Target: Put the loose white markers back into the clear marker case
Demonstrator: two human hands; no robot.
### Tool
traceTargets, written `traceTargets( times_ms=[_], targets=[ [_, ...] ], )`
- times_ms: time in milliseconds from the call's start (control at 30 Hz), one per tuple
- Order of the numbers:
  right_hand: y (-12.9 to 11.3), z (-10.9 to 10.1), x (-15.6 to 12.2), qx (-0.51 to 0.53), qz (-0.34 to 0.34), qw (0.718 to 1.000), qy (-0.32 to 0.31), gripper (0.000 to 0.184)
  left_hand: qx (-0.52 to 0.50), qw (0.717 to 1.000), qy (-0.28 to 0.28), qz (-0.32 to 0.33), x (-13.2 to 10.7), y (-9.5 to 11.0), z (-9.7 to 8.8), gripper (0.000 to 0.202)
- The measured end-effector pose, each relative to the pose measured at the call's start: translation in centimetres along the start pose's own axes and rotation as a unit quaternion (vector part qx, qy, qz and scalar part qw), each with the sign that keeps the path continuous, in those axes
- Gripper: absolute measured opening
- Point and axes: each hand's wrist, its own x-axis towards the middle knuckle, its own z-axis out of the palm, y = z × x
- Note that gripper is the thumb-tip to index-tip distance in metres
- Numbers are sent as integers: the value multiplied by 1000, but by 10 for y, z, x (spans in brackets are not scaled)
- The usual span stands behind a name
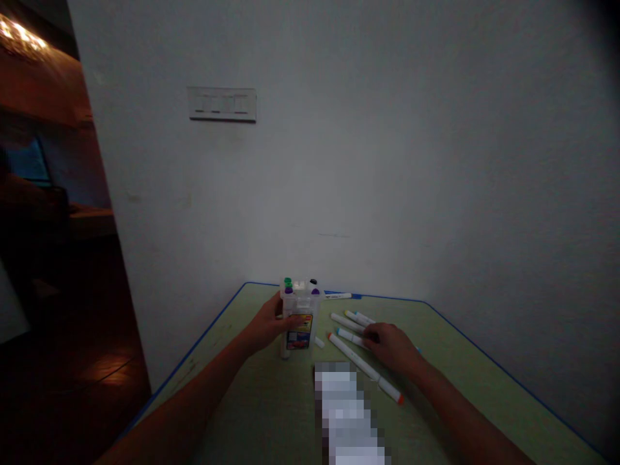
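My left hand (268,326) is wrapped round a clear plastic marker case (303,303), which stands upright on the table with its printed label facing me. Several markers with green, purple and black ends show at its top. On the right, my right hand (390,342) curls its fingers down over a white marker with light-blue ends (351,336). Part of that marker is hidden under the hand. Just in front lies a long white marker with orange ends (363,367). Beyond the fingers are more white markers, one with a yellow end (355,318).
The green table (256,400) has a blue edge and meets the wall. A pen with a blue cap (341,296) lies behind the case. A blurred-out flat object (349,413) lies at the front. A switch plate (222,104) is on the wall.
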Motion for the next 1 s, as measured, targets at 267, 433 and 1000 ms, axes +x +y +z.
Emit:
traceTargets(
  times_ms=[267, 433, 1000],
  targets=[
    [0, -1, -1, -3, 2, 1000, -6, 18, 14, 1000, 8, 1, 0, 0, 0, 50],
    [-1, -1, -2, -3, 6, 1000, -3, 20, 13, 1000, 1, 1, 0, 0, 0, 52],
    [-1, -1, -1, -9, 7, 1000, -14, 18, 6, 1000, 2, 4, 0, 0, 0, 53]
  ],
)
